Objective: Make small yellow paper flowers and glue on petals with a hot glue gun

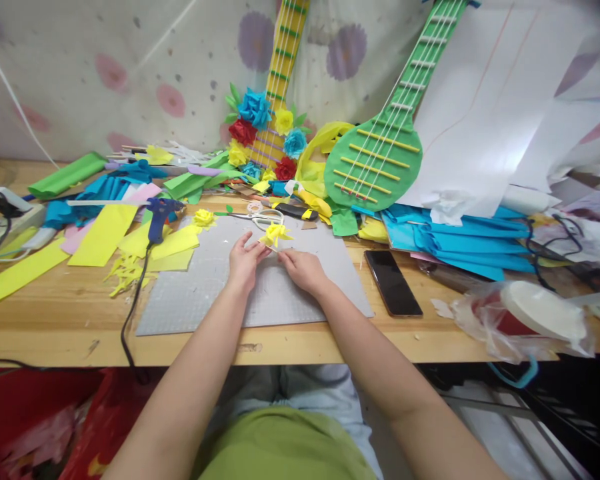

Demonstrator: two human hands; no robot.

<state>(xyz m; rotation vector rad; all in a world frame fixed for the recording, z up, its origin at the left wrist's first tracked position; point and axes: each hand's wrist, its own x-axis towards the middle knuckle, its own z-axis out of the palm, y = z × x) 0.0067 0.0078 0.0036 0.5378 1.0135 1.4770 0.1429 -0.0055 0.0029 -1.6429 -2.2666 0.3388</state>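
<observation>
Between my two hands, over the grey cutting mat [205,287], is a yellow paper flower [275,233] on a thin pale stem. My left hand [246,260] is at the flower's left side, its fingers closed around its base. With thumb and fingers pinched, my right hand [303,268] grips the stem from the right. Just behind the flower lie scissors [267,217] with white handles. Another yellow paper flower [205,218] rests at the mat's far left corner.
A blue glue gun [157,220] lies left, its black cord running over the table edge. Yellow paper strips [105,233] surround it. A phone [393,283] lies right of the mat. Behind stand a flower-trimmed yellow paper guitar [279,87] and a green one [375,163]. Blue paper [460,237] is piled right.
</observation>
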